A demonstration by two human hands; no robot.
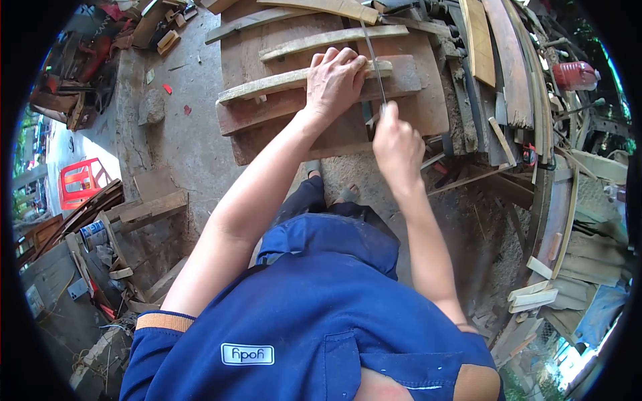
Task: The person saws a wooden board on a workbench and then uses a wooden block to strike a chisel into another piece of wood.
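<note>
My left hand [334, 83] is closed over a pale wooden strip [267, 85], fingers curled over its far edge. The strip lies crosswise on a thicker brown wooden board [267, 112]. In my right hand [397, 142] is a hand saw [374, 60], its thin blade pointing away from me. That blade crosses the strip close to its right end, just right of my left hand. My fist hides the saw's handle. Beyond my left hand lies another pale wooden strip [301, 44], apart from both hands.
The boards rest on a low wooden work surface [435, 110]. Stacked planks [508, 67] stand at the right, near a red plastic bottle [575, 76]. A red plastic stool [81, 182] is at the left. Offcuts [533, 295] lie at the lower right.
</note>
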